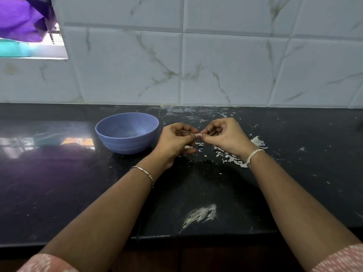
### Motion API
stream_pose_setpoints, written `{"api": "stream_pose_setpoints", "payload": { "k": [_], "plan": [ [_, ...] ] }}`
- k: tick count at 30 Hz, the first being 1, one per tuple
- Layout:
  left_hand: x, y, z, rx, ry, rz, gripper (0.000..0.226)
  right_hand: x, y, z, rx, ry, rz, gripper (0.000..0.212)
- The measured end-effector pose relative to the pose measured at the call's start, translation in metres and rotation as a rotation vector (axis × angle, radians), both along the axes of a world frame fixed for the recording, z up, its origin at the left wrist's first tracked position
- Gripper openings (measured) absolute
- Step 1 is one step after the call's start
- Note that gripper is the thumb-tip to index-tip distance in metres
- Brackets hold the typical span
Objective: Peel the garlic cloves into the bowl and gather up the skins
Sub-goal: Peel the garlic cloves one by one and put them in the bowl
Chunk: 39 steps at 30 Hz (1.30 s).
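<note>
Garlic skins point(229, 157) lie scattered over the dark, glossy surface point(59, 183), which fills the lower half of your view and runs back to a white marbled tile wall point(216, 65). At the top left of that wall is a window opening point(33, 46), with a purple cloth point(19, 16) hanging across it.

The blue bowl point(129, 146) stands upright on the surface, left of centre and near the wall, just beside your left hand without touching it. Both your forearms reach in from the bottom edge, with a patterned pink sleeve point(47, 264) at each lower corner.

Your left hand point(174, 142) and right hand point(225, 136) meet fingertip to fingertip above the surface, just right of the bowl. The fingers of both are curled, and between them they pinch one garlic clove point(198, 135), small and pale with a pinkish tinge. It is held in the air, not in the bowl and not on the surface.

Most of the skins sit under and just right of your right hand, with a larger white clump point(258, 141) beyond the wrist and finer flecks trailing toward the wall. A pale powdery smear point(200, 213) marks the surface near its front edge, between your arms.

A thin metal bracelet point(144, 172) circles your left wrist and a white thread band point(254, 155) your right. A small white scrap point(189, 147) shows by the lower curled fingers of your left hand; you cannot tell from here whether they hold it.
</note>
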<state>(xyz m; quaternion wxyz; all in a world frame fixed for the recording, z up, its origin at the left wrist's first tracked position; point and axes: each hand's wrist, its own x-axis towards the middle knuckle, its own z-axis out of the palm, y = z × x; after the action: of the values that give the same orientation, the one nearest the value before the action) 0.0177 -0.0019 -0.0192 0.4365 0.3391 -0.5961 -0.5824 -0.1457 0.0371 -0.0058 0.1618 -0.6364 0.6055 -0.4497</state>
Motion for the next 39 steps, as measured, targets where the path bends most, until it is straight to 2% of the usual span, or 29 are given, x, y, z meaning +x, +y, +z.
{"api": "stream_pose_setpoints", "payload": {
  "k": [6,11,17,25,39],
  "plan": [
    [0.002,0.001,0.003,0.069,0.075,-0.017,0.016,0.005,0.003,0.001,0.029,-0.276,0.071,0.004],
    [0.003,0.000,0.003,0.094,0.083,-0.048,0.012,0.009,0.006,0.002,0.028,-0.303,0.069,0.010],
    [0.001,-0.001,0.002,0.082,0.075,-0.073,0.005,0.011,0.005,0.002,0.083,-0.431,0.093,0.017],
    [0.003,-0.001,0.003,0.097,0.118,-0.086,0.004,0.013,0.006,0.003,0.147,-0.613,0.158,0.009],
    [0.003,0.001,0.004,0.068,0.084,-0.082,0.014,0.014,0.004,0.002,0.154,-0.664,0.142,0.028]
  ]
}}
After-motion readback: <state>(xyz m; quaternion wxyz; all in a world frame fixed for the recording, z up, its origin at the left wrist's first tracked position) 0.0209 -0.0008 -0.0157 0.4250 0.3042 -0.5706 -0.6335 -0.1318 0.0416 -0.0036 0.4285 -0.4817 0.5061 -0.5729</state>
